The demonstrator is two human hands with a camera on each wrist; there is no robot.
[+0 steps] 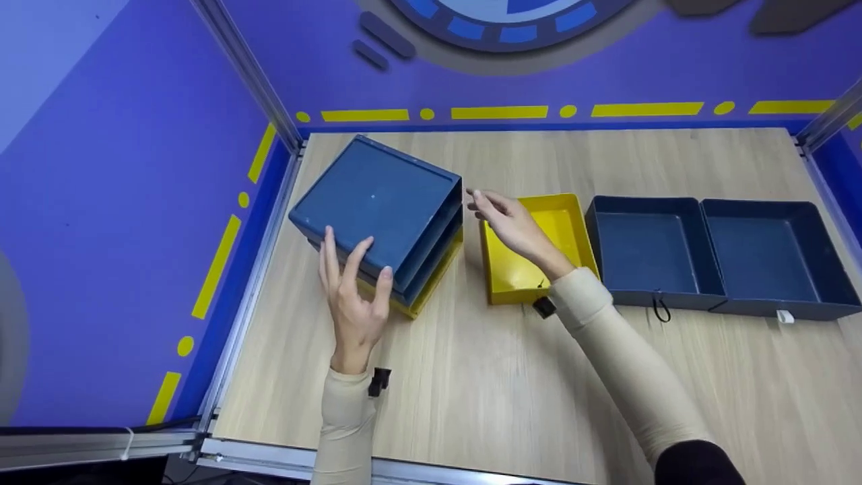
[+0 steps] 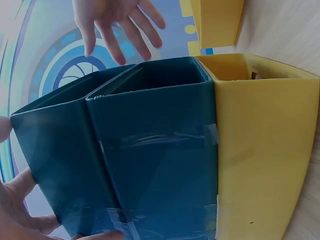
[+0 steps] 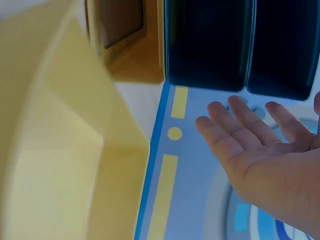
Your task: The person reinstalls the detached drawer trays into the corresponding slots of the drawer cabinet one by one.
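A stack of three drawer housings stands on the left of the table, turned at an angle. Two are dark blue, with the upper blue housing (image 1: 374, 202) on top; a yellow housing (image 2: 265, 150) forms the bottom layer. Their fronts gape as hollow slots in the right wrist view. My left hand (image 1: 353, 303) rests spread fingers against the top housing's near edge and side. Just off the stack's right corner hovers my right hand (image 1: 508, 222), fingers loosely extended, holding nothing. Beneath that forearm lies a yellow drawer (image 1: 495, 296), partly covered by it.
Right of the yellow drawer, a dark blue drawer (image 1: 673, 298) with a black loop pull sits against another dark blue drawer (image 1: 821, 312) with a white tab. Clear tape crosses the housings' seams. Purple panels (image 1: 135, 202) wall the table's left and back.
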